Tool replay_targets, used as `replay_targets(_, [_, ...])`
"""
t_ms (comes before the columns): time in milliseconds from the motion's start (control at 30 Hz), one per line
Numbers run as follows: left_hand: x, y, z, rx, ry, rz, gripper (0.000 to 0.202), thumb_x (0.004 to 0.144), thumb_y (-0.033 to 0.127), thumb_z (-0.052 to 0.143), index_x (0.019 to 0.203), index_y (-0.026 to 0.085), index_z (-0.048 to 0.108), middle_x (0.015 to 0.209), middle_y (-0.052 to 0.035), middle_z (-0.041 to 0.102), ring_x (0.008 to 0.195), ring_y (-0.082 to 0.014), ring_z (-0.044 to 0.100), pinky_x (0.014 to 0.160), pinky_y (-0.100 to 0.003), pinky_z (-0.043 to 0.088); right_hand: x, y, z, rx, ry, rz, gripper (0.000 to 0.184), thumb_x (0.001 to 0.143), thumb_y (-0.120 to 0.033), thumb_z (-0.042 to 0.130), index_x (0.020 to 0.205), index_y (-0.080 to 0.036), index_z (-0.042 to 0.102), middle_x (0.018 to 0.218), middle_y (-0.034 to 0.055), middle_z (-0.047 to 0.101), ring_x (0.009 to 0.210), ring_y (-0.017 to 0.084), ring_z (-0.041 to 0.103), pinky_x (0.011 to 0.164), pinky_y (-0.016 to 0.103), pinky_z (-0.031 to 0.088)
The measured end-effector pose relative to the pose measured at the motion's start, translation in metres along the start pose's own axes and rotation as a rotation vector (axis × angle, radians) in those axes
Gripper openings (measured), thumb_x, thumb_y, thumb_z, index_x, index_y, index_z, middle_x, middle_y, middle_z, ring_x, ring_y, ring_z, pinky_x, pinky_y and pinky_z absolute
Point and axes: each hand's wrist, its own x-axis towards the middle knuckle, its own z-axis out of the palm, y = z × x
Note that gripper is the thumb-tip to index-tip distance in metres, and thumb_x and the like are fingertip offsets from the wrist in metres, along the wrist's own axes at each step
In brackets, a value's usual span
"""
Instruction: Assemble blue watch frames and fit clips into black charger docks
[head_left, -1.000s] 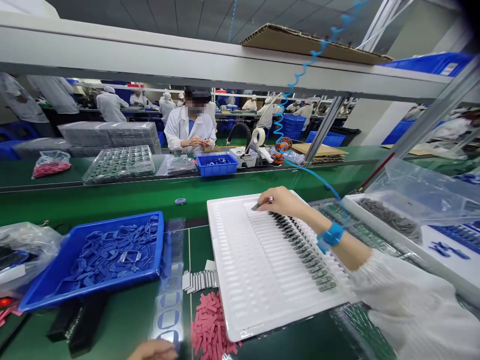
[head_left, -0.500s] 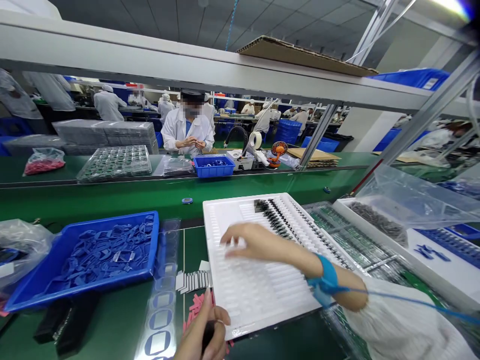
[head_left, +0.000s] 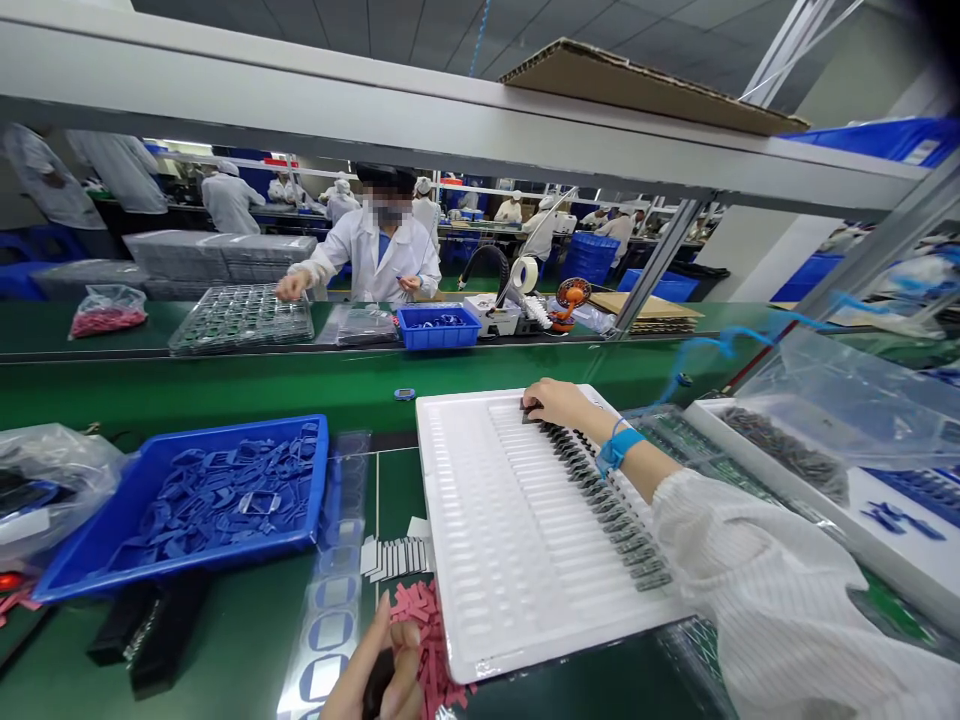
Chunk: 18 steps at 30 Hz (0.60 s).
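Right hand has fingers pinched on a dark piece at the white tray's far end; left hand has fingers clenched round a dark handle near the pink strips.

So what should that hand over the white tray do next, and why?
I'd probably have the right hand rise straight up from the white tray. It's at a dark piece at the far end of a row of parts, and those parts sit close together, so a sideways move might knock them.
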Motion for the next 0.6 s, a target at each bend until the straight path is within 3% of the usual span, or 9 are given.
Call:
replay_targets(167, [-0.001,-0.001,-0.003,-0.002,0.066,0.006,0.043,0.052,0.051,0.077,0.063,0.011,0.065,0.033,0.0071,0.042,0.028,0.0010,0.025,0.030,-0.012,0.017,-0.005,-0.005,-0.007,0.092,0.021,0.007,0.028,0.088,-0.032,0.053,0.111,-0.016,0.054,0.110,0.0066,0.057,0.093,0.018,0.058,0.079,0.038,0.050])
replay_targets(333, [-0.003,0.002,0.002,-0.010,0.146,0.038,0.044,0.053,0.051,0.077,0.063,0.010,0.064,0.036,0.0074,0.045,0.029,0.0008,0.029,0.032,-0.012,0.025,-0.029,-0.045,-0.048,0.278,0.147,-0.029,0.023,0.091,-0.028,0.047,0.098,-0.014,0.062,0.102,0.0093,0.064,0.092,0.019,0.059,0.079,0.033,0.047])
replay_targets(467, [-0.001,-0.004,0.015,-0.004,0.281,-0.015,0.037,0.064,0.048,0.071,0.069,0.012,0.062,0.051,0.0014,0.059,0.040,-0.0072,0.052,0.041,-0.018,0.043,-0.087,-0.109,-0.081,0.493,0.049,-0.274,0.019,0.082,-0.034,0.061,0.091,-0.019,0.068,0.088,-0.0002,0.070,0.077,0.011,0.063,0.067,0.018,0.046])
replay_targets(567, [0.003,-0.020,0.018,0.085,0.334,-0.033,0.032,0.069,0.045,0.068,0.078,0.014,0.064,0.068,-0.0059,0.068,0.061,-0.0171,0.066,0.060,-0.028,0.053,-0.141,-0.154,-0.081,0.813,-0.173,-0.608,0.017,0.075,-0.029,0.068,0.086,-0.017,0.071,0.079,-0.0006,0.070,0.072,0.009,0.060,0.063,0.015,0.043])
replay_targets(600, [0.004,-0.027,0.017,0.113,0.334,-0.019,0.031,0.069,0.044,0.068,0.080,0.015,0.064,0.072,-0.0066,0.069,0.068,-0.0192,0.067,0.066,-0.030,0.054,-0.156,-0.165,-0.077,0.842,-0.188,-0.638,0.015,0.075,-0.026,0.069,0.086,-0.017,0.071,0.075,-0.0007,0.069,0.071,0.009,0.059,0.063,0.015,0.043])
